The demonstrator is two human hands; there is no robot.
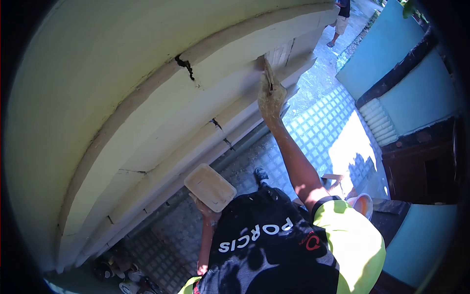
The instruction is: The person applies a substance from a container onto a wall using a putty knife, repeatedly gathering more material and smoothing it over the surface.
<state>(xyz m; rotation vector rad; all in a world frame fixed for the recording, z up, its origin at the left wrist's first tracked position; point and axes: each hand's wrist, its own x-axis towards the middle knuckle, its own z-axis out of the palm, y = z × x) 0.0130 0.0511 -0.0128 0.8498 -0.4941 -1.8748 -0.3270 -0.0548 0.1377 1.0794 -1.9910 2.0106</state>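
My right hand (272, 98), smeared with pale paste, is closed around the handle of a putty knife (268, 71). The knife's blade end meets the cream moulding (235, 73), beside a patch of whitish streaks. Lower down, my left hand (204, 209) grips the near edge of a rectangular plastic tub (210, 187), its fingers partly hidden beneath it. Pale material coats the inside of the tub. Dark cracks (186, 66) break the moulding left of my right hand, and smaller ones show on the lower ledges.
Another person (341, 22) stands at the top right on the path. Patterned paving (318, 117) lies below, with a turquoise wall (416, 98) on the right. A bucket (362, 205) is beside my right sleeve. Several containers (128, 286) sit at the bottom left.
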